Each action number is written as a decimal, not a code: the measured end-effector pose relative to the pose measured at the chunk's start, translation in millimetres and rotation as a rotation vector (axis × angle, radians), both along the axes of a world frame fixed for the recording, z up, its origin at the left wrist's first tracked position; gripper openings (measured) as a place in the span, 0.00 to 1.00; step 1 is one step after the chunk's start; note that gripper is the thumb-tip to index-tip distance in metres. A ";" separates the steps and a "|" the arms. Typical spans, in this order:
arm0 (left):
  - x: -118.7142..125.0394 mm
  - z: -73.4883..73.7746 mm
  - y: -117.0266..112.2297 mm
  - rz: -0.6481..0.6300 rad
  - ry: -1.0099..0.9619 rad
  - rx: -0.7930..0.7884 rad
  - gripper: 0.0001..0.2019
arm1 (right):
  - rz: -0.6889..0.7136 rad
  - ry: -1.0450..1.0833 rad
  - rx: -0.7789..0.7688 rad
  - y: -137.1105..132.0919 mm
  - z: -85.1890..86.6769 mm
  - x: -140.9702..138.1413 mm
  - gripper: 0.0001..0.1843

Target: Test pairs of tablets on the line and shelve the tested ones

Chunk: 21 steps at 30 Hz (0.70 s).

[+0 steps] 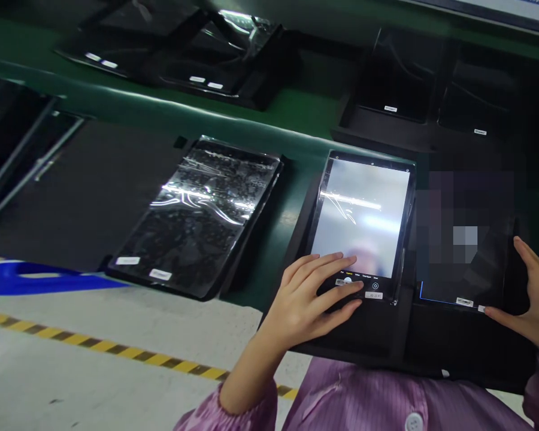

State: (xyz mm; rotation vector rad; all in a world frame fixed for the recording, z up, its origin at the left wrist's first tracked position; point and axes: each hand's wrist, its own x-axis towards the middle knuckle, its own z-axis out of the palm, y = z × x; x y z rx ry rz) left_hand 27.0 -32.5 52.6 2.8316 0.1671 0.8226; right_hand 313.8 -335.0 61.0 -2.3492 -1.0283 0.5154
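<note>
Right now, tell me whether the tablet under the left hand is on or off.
On: the tablet glows brightly, with menu text lit near its bottom.

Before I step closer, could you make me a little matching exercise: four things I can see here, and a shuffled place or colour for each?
1. Left hand
2. Right hand
3. Floor tape
4. Clothing

A. Purple
B. Over the lower part of the lit tablet
C. Yellow and black
D. At the edge of a dark tablet

Pairs: 1-B, 2-D, 3-C, 4-A
</note>
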 end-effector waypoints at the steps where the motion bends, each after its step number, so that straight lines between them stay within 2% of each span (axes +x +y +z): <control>1: -1.1 -0.1 1.2 0.011 0.015 0.001 0.06 | 0.000 -0.016 -0.004 0.9 -1.8 -0.6 0.64; 5: -5.1 0.1 9.4 0.075 0.095 0.001 0.15 | 0.002 -0.083 -0.049 5.2 -5.5 -5.6 0.67; 11: -7.9 -3.1 23.7 0.135 0.246 -0.045 0.38 | -0.003 -0.135 -0.084 4.8 -7.4 -10.2 0.69; 14: -6.3 -2.9 29.9 0.147 0.295 -0.066 0.45 | 0.005 -0.163 -0.091 3.2 -11.7 -9.3 0.71; 17: -0.7 0.4 42.0 0.170 0.314 -0.073 0.44 | 0.003 -0.178 -0.119 4.4 -13.4 -8.9 0.72; 21: 18.9 1.2 77.2 0.276 0.213 -0.168 0.34 | 0.033 -0.201 -0.166 9.0 -9.7 -11.5 0.72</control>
